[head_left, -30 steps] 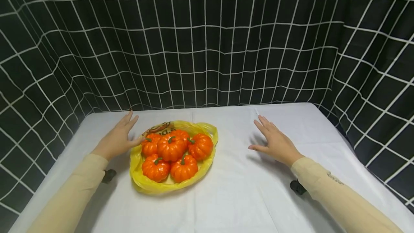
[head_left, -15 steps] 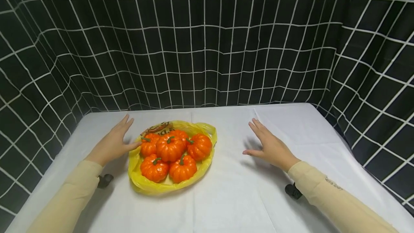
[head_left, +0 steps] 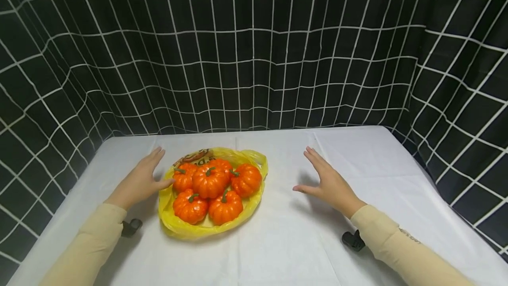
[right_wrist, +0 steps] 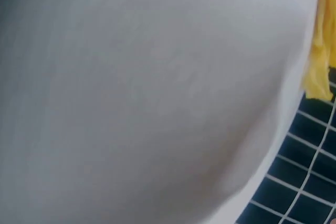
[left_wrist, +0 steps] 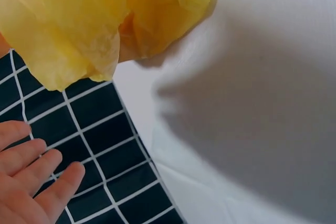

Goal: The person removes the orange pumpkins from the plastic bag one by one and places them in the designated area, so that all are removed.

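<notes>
Several small orange pumpkins [head_left: 211, 182] with green stems sit together in a yellow plastic bag [head_left: 198, 231], its mouth spread wide around them. My left hand [head_left: 140, 182] hovers at the bag's left side with fingers straight; its thumb overlaps the bag's edge in the head view. In the left wrist view the bag [left_wrist: 63, 30] hangs across the top and my left fingers [left_wrist: 39, 174] show at lower left, holding nothing. To the right of the bag, a good gap away, my right hand [head_left: 331, 184] is held over the table, fingers extended and thumb apart.
A white cloth [head_left: 285, 246] covers the table. Black curtains with a white grid [head_left: 254, 56] stand along the back and both sides. A dark wrist camera [head_left: 353, 241] is strapped under the right sleeve, another device [head_left: 132, 227] under the left.
My right hand has drifted left, a little nearer the bag. The left hand has shifted slightly down and left. The bag and pumpkins stay in place.
</notes>
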A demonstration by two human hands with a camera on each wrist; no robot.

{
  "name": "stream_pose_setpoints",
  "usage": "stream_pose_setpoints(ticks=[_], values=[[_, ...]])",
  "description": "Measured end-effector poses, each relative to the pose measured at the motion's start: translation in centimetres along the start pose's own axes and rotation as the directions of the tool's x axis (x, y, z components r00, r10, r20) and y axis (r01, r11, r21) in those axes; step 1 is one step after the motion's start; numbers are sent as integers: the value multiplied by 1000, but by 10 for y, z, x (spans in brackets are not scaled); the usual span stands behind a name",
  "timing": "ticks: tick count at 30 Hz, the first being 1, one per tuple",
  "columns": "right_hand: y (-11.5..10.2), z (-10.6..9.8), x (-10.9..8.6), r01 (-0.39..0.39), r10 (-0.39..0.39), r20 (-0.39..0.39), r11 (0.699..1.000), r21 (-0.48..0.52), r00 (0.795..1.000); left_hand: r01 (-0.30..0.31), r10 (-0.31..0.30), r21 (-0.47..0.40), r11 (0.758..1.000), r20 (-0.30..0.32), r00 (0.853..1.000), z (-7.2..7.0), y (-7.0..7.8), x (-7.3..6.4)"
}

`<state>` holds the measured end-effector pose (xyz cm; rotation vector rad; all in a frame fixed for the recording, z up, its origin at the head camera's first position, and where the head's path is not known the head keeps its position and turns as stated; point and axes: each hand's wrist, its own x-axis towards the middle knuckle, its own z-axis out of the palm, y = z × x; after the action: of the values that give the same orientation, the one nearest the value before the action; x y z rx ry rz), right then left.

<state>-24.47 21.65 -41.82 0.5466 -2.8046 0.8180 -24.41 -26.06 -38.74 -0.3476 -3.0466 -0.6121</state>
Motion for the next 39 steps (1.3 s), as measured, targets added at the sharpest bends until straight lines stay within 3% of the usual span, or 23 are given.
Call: stream_pose_setpoints(ticks=[6,15,19,26,39], values=[[-11,3,-1,5,-6,23,999,34,1000,27,-28,-36,999,-11,1000,3,2,-3],[-23,7,1,50,-49,-33,997,59,998,80,-85,-118,990,-32,996,8,5,-2],[-28,9,1,38,-35,-32,996,83,999,90,-96,-145,985,-36,995,11,6,-3],[-38,16,2,24,-20,-31,992,121,999,79,-99,-197,977,-96,990,16,5,-9],[-55,25,5,76,-63,-77,983,169,995,122,-165,-281,952,-134,977,21,9,-11]])
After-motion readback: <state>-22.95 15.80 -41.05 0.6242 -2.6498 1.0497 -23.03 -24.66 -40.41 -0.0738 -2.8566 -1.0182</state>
